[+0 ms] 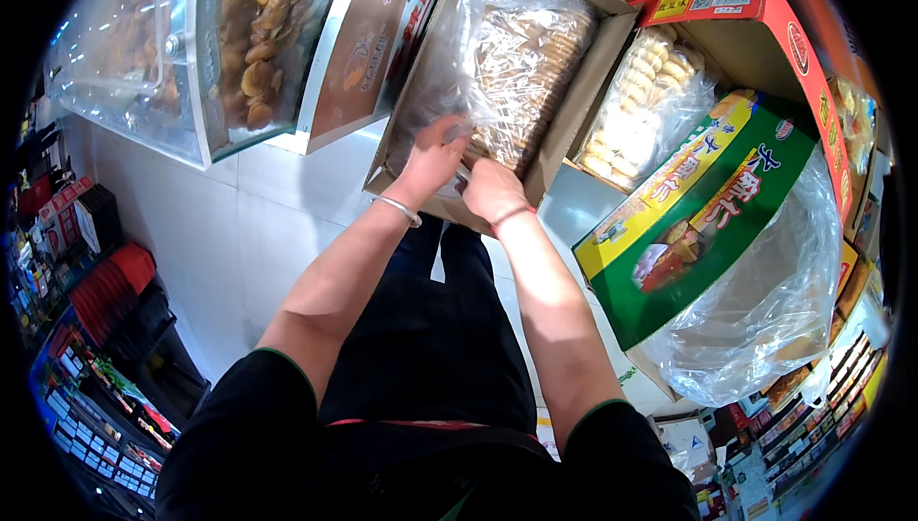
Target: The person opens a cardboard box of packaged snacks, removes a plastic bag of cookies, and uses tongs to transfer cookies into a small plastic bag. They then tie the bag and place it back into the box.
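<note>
In front of me an open cardboard box [555, 153] holds a clear plastic bag [483, 5] lining it. Rows of thin brown biscuits [526, 72] are stacked inside that bag. My left hand [435, 160] is at the box's near left corner, its fingers closed on the loose clear plastic. Close beside it, my right hand [495, 191] reaches over the near edge, fingers curled down at the end of the biscuit rows. A shiny bit of plastic shows between the two hands. The right fingertips are mostly hidden.
Right of the box stands a red carton [798, 43] with pale round biscuits [639, 105] in plastic. A green and yellow carton flap [698, 215] hangs beside it, with a loose clear bag [755, 320]. Clear bins of brown food [258, 53] stand at left, above a tiled floor [220, 263].
</note>
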### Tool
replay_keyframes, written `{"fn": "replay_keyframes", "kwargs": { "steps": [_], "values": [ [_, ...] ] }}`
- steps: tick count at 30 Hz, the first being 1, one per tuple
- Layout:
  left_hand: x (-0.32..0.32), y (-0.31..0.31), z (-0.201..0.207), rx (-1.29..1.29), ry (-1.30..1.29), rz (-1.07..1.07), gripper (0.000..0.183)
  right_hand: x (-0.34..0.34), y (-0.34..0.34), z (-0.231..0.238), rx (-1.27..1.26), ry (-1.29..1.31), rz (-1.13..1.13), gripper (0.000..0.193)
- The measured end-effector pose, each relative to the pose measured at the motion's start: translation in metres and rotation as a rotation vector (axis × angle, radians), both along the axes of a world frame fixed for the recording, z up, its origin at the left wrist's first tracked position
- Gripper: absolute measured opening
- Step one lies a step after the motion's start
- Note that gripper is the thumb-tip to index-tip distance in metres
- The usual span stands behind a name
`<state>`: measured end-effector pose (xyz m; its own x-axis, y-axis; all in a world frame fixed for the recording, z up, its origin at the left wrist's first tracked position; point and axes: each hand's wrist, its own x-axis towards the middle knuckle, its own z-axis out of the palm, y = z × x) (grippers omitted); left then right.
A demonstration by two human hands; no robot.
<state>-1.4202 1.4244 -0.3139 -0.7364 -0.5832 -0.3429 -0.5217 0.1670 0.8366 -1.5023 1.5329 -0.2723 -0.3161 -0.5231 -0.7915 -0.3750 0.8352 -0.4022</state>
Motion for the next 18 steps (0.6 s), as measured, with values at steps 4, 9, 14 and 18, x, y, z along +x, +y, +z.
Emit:
{"fn": "replay_keyframes", "kwargs": {
  "steps": [4, 9, 14, 18],
  "values": [
    [-0.017, -0.004, -0.006, 0.191, -0.094, -0.073, 0.034, -0.016, 0.08, 0.085, -0.023, 0.077, -0.083, 0.041],
    [-0.022, 0.019, -0.033, 0.323, -0.04, -0.187, 0.03, 0.001, 0.1, 0.152, -0.222, 0.113, -0.664, 0.041],
    [-0.014, 0.076, -0.106, 0.731, 0.075, -0.019, 0.037, -0.018, 0.0, 0.07, -0.288, 0.192, -0.444, 0.043],
    [-0.031, 0.064, -0.071, 0.26, 0.01, -0.487, 0.048, -0.07, -0.042, 0.009, -0.286, 0.363, -0.316, 0.04]
  ]
}}
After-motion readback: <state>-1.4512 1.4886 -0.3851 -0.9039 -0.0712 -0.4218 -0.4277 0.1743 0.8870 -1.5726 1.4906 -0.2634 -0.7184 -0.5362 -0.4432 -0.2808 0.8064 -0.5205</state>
